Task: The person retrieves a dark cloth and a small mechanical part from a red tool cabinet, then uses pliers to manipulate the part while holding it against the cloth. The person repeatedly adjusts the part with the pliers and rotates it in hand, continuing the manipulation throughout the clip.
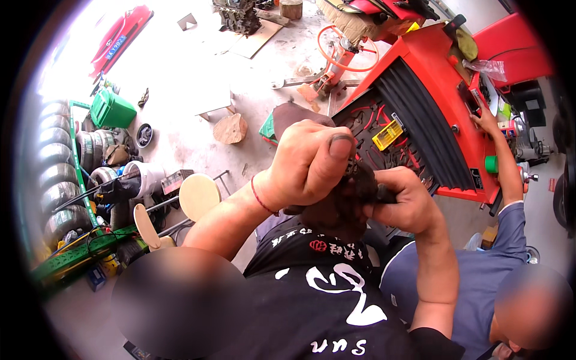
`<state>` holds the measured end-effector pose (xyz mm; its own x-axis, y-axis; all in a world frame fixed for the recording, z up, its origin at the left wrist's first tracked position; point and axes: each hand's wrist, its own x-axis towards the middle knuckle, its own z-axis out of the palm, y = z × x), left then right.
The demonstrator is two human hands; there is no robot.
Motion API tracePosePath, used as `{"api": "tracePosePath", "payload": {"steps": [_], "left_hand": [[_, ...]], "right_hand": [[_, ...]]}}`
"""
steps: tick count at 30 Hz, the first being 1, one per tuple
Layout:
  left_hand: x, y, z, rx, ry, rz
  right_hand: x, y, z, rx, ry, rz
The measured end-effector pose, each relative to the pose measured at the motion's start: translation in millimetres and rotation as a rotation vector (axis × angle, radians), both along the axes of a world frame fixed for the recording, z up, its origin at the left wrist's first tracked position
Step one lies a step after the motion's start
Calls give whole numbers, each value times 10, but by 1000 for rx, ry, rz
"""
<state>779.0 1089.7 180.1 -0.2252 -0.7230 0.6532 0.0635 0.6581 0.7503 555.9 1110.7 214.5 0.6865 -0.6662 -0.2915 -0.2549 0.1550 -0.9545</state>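
One left hand [309, 162] and one right hand [403, 201] come close together in front of a black shirt [282, 300]. Between and just under their fingers is a dark rag [336, 216], all bunched up. It looks soft, floppy and light, and it won't break. It may be greasy, so it could slip a bit. I think the thick folds are the best place to grab. A brown flap [293, 116] pokes out past the left fingers; I can't tell if it is the same cloth.

The left fingers are curled into a tight fist on the rag, with the thumb bent on top. The right fingers are bent too, nearly closed, pinching the other side of it. The left arm slants up from the left, and the right arm comes up from below, its hand turned inward. Past the right fingers is a red tool box [420, 48].
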Motion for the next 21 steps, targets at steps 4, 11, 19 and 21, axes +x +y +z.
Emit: {"api": "tracePosePath", "payload": {"steps": [4,11,19,21], "left_hand": [[1,133,68,328,47,-149],[-178,212,275,623,291,-316],[88,61,302,682,26,-200],[120,84,278,626,32,-209]], "right_hand": [[27,56,-7,302,-217,31],[134,182,-131,505,-525,57],[221,233,289,-489,271,-269],[248,259,167,-845,253,-326]]}}
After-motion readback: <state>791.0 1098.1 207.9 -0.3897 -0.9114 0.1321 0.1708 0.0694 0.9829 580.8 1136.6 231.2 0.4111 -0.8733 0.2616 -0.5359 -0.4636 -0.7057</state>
